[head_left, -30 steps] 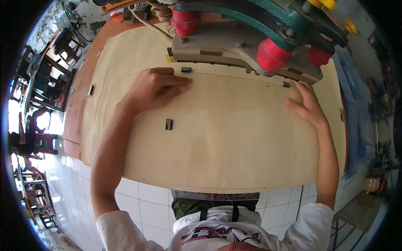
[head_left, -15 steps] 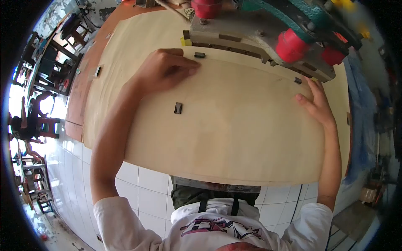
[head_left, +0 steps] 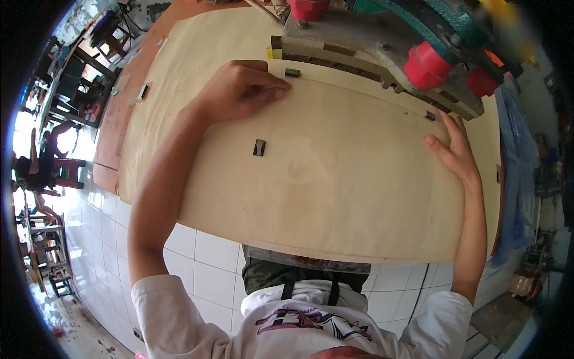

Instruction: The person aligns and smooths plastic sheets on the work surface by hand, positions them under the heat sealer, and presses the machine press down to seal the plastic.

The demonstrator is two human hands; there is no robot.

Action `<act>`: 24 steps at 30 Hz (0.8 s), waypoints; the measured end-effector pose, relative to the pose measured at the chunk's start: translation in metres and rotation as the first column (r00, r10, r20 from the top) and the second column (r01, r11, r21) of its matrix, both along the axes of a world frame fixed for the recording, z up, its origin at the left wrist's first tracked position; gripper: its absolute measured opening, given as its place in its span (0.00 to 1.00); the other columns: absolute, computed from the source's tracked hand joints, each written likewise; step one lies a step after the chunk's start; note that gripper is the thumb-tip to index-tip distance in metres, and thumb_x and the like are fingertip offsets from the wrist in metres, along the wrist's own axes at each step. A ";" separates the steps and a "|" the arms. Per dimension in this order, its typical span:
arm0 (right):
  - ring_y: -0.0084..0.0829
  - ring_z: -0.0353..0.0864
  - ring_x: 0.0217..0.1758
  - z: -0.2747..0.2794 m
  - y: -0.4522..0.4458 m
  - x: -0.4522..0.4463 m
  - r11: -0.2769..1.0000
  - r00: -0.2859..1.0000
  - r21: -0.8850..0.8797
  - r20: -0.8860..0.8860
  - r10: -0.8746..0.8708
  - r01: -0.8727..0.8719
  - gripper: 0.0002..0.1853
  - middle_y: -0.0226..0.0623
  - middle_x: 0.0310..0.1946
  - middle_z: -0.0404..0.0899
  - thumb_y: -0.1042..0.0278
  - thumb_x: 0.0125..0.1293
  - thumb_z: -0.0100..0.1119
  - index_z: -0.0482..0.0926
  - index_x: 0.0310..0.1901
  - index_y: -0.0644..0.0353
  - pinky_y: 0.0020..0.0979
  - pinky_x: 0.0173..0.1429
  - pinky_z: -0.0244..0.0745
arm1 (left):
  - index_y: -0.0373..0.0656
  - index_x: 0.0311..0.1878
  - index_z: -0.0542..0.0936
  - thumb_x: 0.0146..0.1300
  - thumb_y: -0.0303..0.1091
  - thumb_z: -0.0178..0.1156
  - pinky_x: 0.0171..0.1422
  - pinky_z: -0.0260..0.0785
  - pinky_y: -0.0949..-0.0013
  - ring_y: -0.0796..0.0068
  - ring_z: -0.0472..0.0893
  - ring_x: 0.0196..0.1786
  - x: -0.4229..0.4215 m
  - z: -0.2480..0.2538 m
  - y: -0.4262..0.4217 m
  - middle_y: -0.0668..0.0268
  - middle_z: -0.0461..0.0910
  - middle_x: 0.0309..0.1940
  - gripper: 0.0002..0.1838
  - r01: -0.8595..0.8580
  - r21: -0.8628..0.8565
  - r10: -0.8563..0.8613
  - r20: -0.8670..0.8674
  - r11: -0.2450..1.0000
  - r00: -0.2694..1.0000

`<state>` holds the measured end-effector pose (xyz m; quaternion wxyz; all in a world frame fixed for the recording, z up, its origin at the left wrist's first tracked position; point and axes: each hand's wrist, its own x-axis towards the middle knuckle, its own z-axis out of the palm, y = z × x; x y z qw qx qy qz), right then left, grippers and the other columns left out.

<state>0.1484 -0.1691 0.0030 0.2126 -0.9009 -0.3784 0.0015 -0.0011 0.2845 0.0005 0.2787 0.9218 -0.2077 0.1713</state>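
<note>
A large beige sheet (head_left: 335, 179) covers the table before me. My left hand (head_left: 248, 90) rests on its far left part, thumb and index finger brought close together at the sheet's edge; whatever may be between them is too small to tell. Just beyond these fingertips lies a small dark block (head_left: 292, 73). A second dark block (head_left: 259, 148) sits nearer to me. On the right, my right hand (head_left: 451, 143) lies with thumb and fingers apart, its fingertips beside another small dark block (head_left: 430, 116) and partly under the machine's edge.
A green machine with red knobs (head_left: 427, 64) and a flat metal head (head_left: 371, 57) overhangs the far right. Blue plastic (head_left: 519, 173) hangs at the right. Another small block (head_left: 143, 92) lies far left. A stool (head_left: 70, 173) stands on the tiled floor.
The view has shifted, so the blocks and machine appear higher and further right. Both hands keep nearly the same places on the sheet.
</note>
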 end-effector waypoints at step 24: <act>0.53 0.65 0.72 0.002 -0.002 0.001 0.999 0.998 -0.007 -0.045 -0.033 0.033 0.44 0.60 0.65 0.69 0.43 0.64 0.68 0.68 0.65 0.79 0.44 0.76 0.57 | 0.37 0.46 0.88 0.64 0.29 0.65 0.46 0.78 0.61 0.59 0.85 0.39 -0.003 0.006 0.002 0.54 0.87 0.37 0.10 -0.050 0.014 0.051 -0.164 0.999 0.985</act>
